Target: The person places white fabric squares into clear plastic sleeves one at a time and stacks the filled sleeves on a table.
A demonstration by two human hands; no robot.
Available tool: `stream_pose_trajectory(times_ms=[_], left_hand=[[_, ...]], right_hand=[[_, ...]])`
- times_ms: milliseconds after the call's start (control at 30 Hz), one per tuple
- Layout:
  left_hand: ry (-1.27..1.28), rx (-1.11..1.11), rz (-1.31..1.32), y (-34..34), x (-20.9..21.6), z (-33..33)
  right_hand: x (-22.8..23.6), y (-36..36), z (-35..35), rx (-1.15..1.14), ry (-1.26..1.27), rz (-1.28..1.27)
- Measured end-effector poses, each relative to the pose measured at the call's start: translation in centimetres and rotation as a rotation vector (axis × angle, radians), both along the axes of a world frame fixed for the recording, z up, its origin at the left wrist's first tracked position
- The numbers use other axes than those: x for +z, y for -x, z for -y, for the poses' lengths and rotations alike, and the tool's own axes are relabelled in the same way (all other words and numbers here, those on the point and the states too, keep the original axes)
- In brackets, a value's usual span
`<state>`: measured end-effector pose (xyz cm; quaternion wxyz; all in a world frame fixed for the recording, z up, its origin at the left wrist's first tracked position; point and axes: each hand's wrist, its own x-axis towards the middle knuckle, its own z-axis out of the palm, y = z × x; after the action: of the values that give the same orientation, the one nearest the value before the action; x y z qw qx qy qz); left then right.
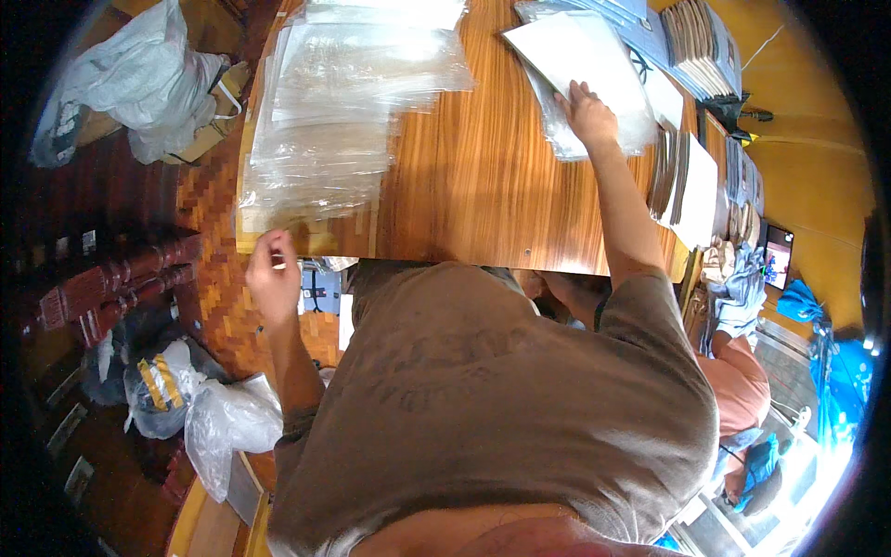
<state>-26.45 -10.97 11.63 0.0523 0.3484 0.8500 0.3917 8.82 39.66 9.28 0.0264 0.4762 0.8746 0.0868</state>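
My right hand (591, 117) reaches across the wooden table (464, 176) and lies on a stack of white rectangular sheets or folders (575, 54) with clear plastic around them. Its fingers are stretched out over the near edge of the top white piece, pressing on it rather than wrapped round it. At the table's near left corner hovers my left hand (274, 278), its fingers loosely curled and apart, with nothing visible in them. Just beyond it, clear plastic sleeves (320, 158) lie in overlapping layers along the table's left side.
Upright stacks of folders (701, 51) and white cards (694, 195) line the table's right side. Another person (738, 381) is at the right, near a lit screen (778, 255). Plastic bags (232, 422) and a dark red wooden piece of furniture (121, 283) stand at the left.
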Motion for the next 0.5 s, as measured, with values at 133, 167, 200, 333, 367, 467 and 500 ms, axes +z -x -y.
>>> stream_pose_trajectory(times_ms=[133, 167, 200, 333, 367, 467, 500], left_hand=[[-0.155, -0.28, 0.757, -6.2, -2.2, -7.4], [-0.217, -0.34, 1.037, -8.2, -1.8, -9.9], [-0.286, -0.399, 1.318, -10.0, -1.7, -12.4], [-0.112, -0.283, 0.772, -13.5, -6.8, -18.2], [-0.121, -0.316, 0.547, -13.0, -8.0, -19.3], [0.1, -0.333, 0.883, -8.4, -6.4, -23.2], [0.492, -0.338, 0.711, -7.3, -3.6, -25.1]], right_hand=[[3.1, 3.7, 8.4, 0.108, 0.075, 0.126], [2.9, 4.4, 12.2, 0.209, 0.052, 0.153], [2.4, 5.4, 16.3, 0.224, 0.156, 0.132], [1.9, 4.1, 22.0, 0.459, 0.417, -0.173], [0.1, 2.8, 20.6, 0.489, 0.432, -0.265], [-4.1, -2.1, 14.6, 0.624, 0.369, -0.341], [-3.8, -3.6, 13.7, 0.636, 0.351, -0.31]])
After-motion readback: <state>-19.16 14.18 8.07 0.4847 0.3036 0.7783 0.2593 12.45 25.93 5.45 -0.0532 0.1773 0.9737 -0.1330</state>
